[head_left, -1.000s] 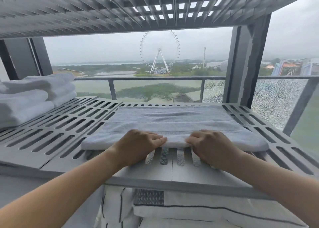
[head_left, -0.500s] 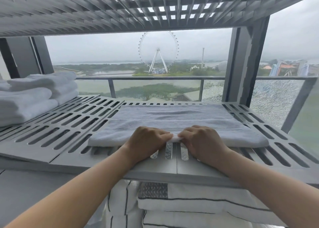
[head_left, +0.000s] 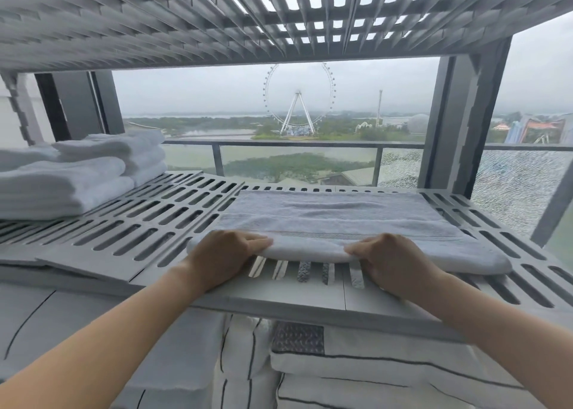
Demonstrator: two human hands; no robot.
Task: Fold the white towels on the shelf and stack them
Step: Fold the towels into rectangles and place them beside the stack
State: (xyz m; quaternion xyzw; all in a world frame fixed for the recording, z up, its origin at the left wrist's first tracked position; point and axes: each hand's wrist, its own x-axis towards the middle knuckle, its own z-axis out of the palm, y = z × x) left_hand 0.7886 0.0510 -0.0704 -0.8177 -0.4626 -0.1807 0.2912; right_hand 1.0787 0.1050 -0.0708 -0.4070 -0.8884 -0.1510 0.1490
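Since the limp white terry towel [head_left: 335, 219] is pinched at its six-o'clock fold by the left hand [head_left: 223, 261] and right hand [head_left: 395, 264], sagging is expected beyond both grips.

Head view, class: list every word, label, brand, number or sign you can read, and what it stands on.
None readable. The flat white terry towel, the stacked folded white towels, the grey slotted plastic shelf and the black-striped white bedding below show no lettering; the distant buildings outside are too small to tell.
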